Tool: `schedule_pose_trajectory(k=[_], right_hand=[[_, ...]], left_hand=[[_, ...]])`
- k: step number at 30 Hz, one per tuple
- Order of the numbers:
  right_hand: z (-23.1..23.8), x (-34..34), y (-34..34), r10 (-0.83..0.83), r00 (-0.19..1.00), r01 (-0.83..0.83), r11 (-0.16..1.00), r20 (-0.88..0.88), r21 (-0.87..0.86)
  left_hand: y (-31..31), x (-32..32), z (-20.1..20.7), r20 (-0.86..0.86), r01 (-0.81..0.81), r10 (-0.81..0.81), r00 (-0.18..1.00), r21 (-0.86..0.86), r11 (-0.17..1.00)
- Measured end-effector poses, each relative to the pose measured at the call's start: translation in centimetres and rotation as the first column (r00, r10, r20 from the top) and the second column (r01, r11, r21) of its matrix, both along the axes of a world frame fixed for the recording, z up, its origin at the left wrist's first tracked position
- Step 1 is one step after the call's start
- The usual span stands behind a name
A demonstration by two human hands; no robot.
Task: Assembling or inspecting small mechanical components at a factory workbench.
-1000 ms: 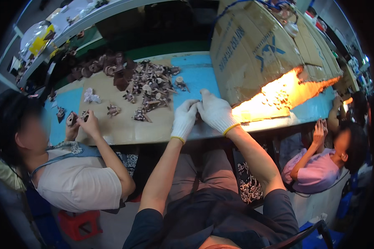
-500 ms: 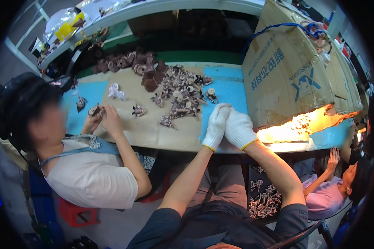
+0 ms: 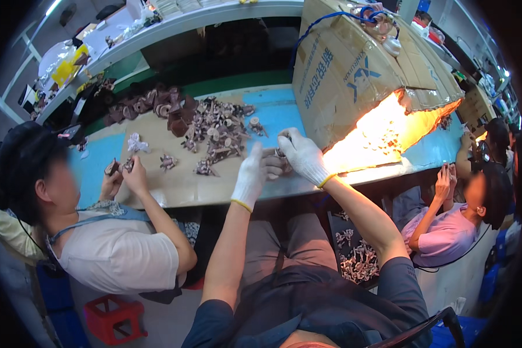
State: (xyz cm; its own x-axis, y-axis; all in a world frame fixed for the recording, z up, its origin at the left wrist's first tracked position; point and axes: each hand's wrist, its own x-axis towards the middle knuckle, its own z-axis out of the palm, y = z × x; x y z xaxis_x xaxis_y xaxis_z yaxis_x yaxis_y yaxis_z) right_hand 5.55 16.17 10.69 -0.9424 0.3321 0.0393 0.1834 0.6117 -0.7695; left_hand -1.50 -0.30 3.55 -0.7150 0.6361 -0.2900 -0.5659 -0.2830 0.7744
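Note:
My left hand (image 3: 256, 175), in a white knit glove with a yellow cuff, is held over the near edge of the table, thumb up and fingers stretched toward the right. Close against its fingertips is my right hand (image 3: 301, 156), gloved the same way, its fingers bent in a pinch. A small dark piece, too small to name, shows between the right thumb and fingers. Beyond the hands lies a heap of small pinkish-brown figurines (image 3: 220, 130), with a few lying apart, such as one figurine (image 3: 203, 167) nearer me. Dark brown molded pieces (image 3: 181, 118) lie behind and left of the heap.
A large cardboard box (image 3: 330, 87) stands right of my hands, bright orange light glowing from its torn lower opening (image 3: 383, 130). A tray of figurine parts (image 3: 358, 264) sits below, by my right leg. Co-workers sit left (image 3: 119, 249) and right (image 3: 443, 240). A red stool (image 3: 115, 318) stands lower left.
My hands were pressed together and have come slightly apart, the left fingers opening out. The view has swung right. The co-worker at right has raised their hands.

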Motion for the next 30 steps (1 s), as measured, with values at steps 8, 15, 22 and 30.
schedule_pose_trajectory(k=[8, 15, 22, 30], right_hand=[[-1.1, 2.9, -0.8, -0.017, 0.997, 0.038, 0.955, 0.075, -0.293], [-2.1, 4.1, -1.3, -0.084, 0.996, 0.079, 0.992, -0.042, -0.099], [-0.3, 5.4, -2.4, 0.048, 0.993, -0.045, 0.998, -0.108, 0.038], [-1.6, 5.5, -2.2, -0.138, 0.987, 0.160, 0.840, 0.082, -0.518]], left_hand=[[0.3, 5.5, 2.3, -0.430, -0.138, 0.060, 0.901, -0.153, 0.979], [-0.5, 7.0, 3.8, -0.332, -0.125, 0.112, 0.936, -0.018, 0.992], [-2.1, 4.6, -0.1, -0.050, 0.084, -0.081, 0.995, 0.055, 0.995], [-0.6, 7.3, 1.5, -0.696, -0.243, 0.091, 0.712, -0.122, 0.962]])
